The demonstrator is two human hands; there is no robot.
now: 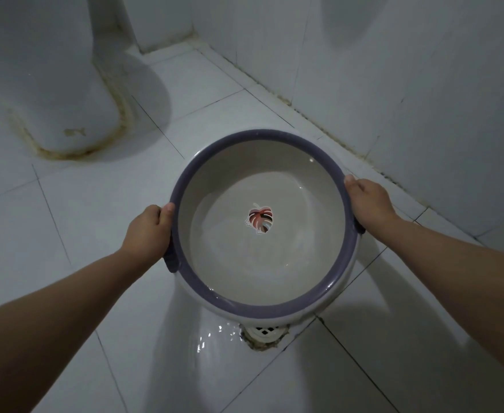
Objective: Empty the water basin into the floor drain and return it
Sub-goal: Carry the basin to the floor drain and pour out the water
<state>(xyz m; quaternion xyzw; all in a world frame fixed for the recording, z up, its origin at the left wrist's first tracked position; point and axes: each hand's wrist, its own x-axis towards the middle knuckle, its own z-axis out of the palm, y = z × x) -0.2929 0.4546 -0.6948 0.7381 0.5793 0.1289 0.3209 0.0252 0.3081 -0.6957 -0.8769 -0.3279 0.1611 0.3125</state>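
A round white basin (215, 296) with a purple rim and a leaf picture on its bottom sits in the middle of the view, held above the tiled floor. A shallow layer of water lies in it. My left hand (148, 231) grips the rim at its left handle. My right hand (368, 201) grips the rim on the right side. The floor drain (264, 332), a white grate in a chipped tile corner, shows just below the basin's near edge, partly hidden by it. Wet patches glisten on the floor left of the drain.
A white toilet base (51, 84) with a stained seal stands at the upper left. A tiled wall (409, 84) runs along the right side and meets another wall at the top centre. White floor tiles (95, 204) spread around the basin.
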